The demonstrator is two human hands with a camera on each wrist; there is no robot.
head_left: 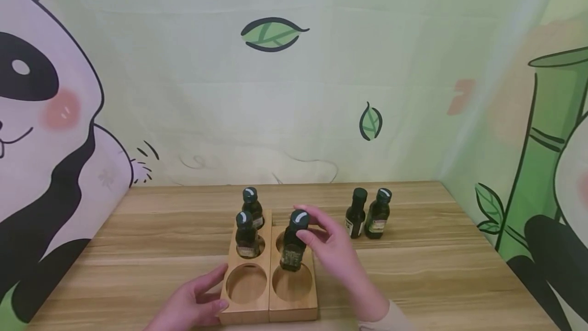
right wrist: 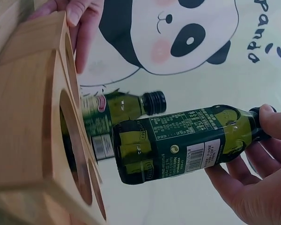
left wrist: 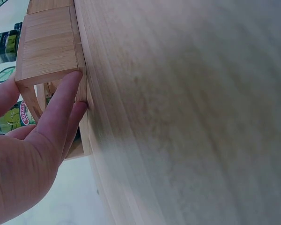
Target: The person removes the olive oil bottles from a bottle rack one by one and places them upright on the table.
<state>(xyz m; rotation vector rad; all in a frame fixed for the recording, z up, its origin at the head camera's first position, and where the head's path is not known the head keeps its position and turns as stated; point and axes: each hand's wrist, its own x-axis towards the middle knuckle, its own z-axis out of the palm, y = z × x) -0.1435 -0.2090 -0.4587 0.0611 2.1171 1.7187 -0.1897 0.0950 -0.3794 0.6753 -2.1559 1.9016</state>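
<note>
My right hand [head_left: 337,249] grips a dark green glass bottle [right wrist: 173,143] by its black cap and neck. The bottle is tilted, its base over the right row of a wooden rack [head_left: 268,305] with round holes. My left hand [head_left: 188,300] rests against the rack's near left corner, fingers mostly straight along its side and thumb at the corner. In the left row, one bottle [head_left: 247,236] stands in the middle hole and another bottle [head_left: 252,208] in the far one. The near left hole [head_left: 246,284] shows its bare bottom. My right hand and the bottle partly hide the right row.
Two more dark bottles stand side by side to the right of the rack: a slim one [head_left: 356,213] and a wider one [head_left: 378,213]. The wooden table [head_left: 441,280] ends at a cloth backdrop [head_left: 206,116] printed with pandas and leaves.
</note>
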